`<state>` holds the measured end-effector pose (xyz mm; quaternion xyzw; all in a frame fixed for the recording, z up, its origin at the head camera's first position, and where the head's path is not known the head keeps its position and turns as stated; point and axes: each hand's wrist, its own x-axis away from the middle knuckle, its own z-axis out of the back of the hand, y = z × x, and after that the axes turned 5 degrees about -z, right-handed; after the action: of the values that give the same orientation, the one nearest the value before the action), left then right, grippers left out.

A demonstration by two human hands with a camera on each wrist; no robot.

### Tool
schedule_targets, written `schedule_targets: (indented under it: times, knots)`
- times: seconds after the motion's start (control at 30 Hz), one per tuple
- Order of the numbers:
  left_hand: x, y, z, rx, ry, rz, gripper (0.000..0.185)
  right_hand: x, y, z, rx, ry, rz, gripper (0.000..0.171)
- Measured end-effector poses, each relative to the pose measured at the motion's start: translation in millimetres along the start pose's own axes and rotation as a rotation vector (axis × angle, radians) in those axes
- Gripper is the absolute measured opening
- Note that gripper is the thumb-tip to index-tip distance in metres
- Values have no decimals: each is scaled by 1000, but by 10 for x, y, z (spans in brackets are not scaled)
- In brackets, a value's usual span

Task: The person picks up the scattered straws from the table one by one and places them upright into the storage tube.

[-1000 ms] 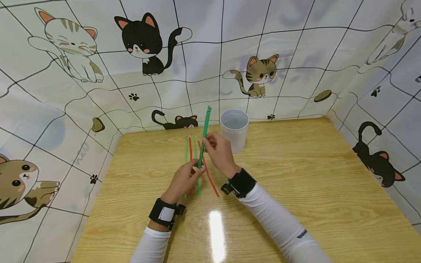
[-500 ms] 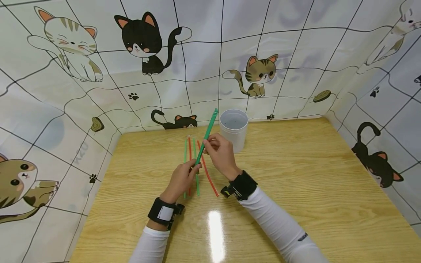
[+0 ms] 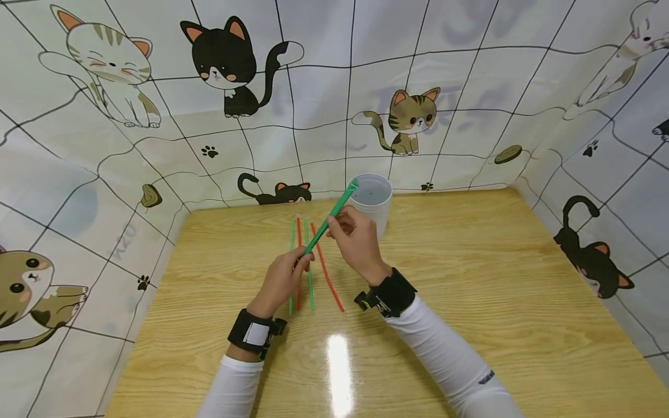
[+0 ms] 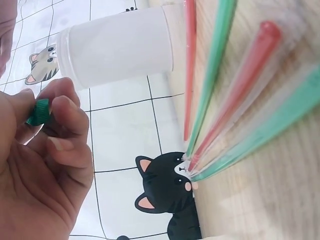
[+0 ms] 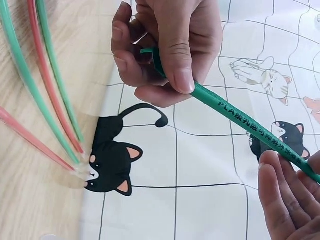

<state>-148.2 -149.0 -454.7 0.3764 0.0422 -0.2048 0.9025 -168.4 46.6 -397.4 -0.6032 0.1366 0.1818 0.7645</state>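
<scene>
Near the middle of the head view, both hands hold one green straw [image 3: 329, 219] above the tabletop [image 3: 470, 278]. The left hand [image 3: 279, 281] pinches the straw's lower end between thumb and fingertips; its wrist view shows the green tip [image 4: 38, 112] squeezed between curled fingers. The right hand [image 3: 355, 241] grips the straw further up, thumb and forefinger closed round the shaft, which in its wrist view bears printed lettering [image 5: 240, 117]. The straw slants up and to the right, its top end overlapping the rim of a white cup [image 3: 372, 204] that stands just behind the right hand. Under the hands, four wrapped straws [image 3: 308, 273] lie side by side on the wood, green and red by turns, running toward the upper edge of the tabletop. Behind and to both sides rises a white cloth [image 3: 157, 87] printed with cartoon cats.
</scene>
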Motion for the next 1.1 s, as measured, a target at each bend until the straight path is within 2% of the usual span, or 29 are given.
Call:
schedule_targets:
  times: [0.23,0.37,0.67,1.1]
  knots:
    - [-111,27,53,-12,45,-69,21,-15,-86,52,54,49,103,13]
    - [-204,52,64,-21,63,-85,23,-34,-150,87,96,76,160,12]
    - [-501,219,0,-55,107,-137,24,-95,-365,251,215,119,233,14]
    - [-961,494,-86,-108,130,-302,29,-210,-568,466,414,181,367,11]
